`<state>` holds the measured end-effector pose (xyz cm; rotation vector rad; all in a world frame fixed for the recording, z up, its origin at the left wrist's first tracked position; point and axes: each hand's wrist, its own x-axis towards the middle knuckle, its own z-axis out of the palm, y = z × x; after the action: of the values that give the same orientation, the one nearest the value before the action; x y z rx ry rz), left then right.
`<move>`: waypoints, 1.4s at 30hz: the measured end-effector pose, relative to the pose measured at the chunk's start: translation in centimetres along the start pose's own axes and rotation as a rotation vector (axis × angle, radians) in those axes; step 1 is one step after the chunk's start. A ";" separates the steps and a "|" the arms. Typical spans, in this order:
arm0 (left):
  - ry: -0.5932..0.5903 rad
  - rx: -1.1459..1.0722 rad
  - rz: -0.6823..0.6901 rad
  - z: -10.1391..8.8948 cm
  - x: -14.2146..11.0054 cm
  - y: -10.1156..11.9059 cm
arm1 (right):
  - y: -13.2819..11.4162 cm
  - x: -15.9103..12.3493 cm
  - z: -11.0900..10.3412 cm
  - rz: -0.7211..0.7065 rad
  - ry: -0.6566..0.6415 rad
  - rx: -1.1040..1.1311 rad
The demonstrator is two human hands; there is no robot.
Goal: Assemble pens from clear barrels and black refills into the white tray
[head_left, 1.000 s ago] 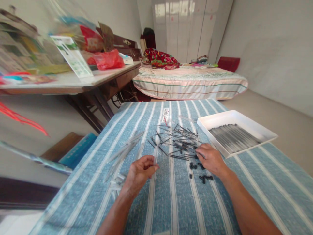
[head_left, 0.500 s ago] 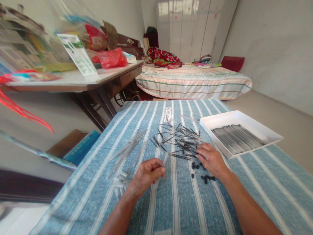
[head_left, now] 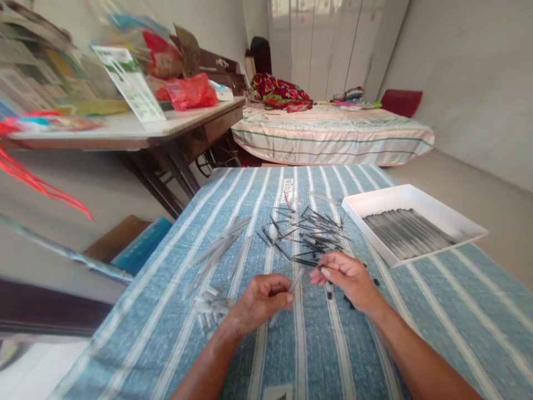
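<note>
My left hand (head_left: 263, 300) is closed around a clear plastic pen barrel (head_left: 297, 279), which slants up to the right. Between thumb and fingertips, my right hand (head_left: 350, 282) pinches a small black pen plug (head_left: 320, 268), close to the barrel's upper end but apart from it. Beyond the hands lies a loose pile of black-tipped pen refills (head_left: 318, 230). More small black plugs (head_left: 348, 301) are partly hidden by my right hand. To the left are several clear barrels (head_left: 219, 250) and a heap of short clear caps (head_left: 210, 308).
A shallow white box (head_left: 375, 241) with a row of dark-filled pens (head_left: 408, 233) stands at the right. The striped blue cloth (head_left: 166, 311) covers the table. A cluttered desk (head_left: 125, 139) stands at left, with a bed (head_left: 333, 133) beyond.
My right hand has come left from the black plugs, now with one plug in its fingertips. My left hand has shifted slightly right with the barrel. The view has tilted a little.
</note>
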<state>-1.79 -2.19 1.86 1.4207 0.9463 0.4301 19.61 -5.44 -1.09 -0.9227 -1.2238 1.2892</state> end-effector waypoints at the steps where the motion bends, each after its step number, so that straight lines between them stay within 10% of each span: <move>1: -0.004 -0.001 -0.001 0.1 0.0 0.0 | 0.0 0.0 0.1 0.004 -0.001 0.022; 42: -0.112 0.062 -0.013 0.3 0.4 -1.2 | 0.2 0.3 -1.5 0.086 0.145 -0.121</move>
<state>-1.71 -2.26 0.56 1.4785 0.8843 0.3102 20.96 -4.91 -1.49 -1.1465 -1.1693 1.2029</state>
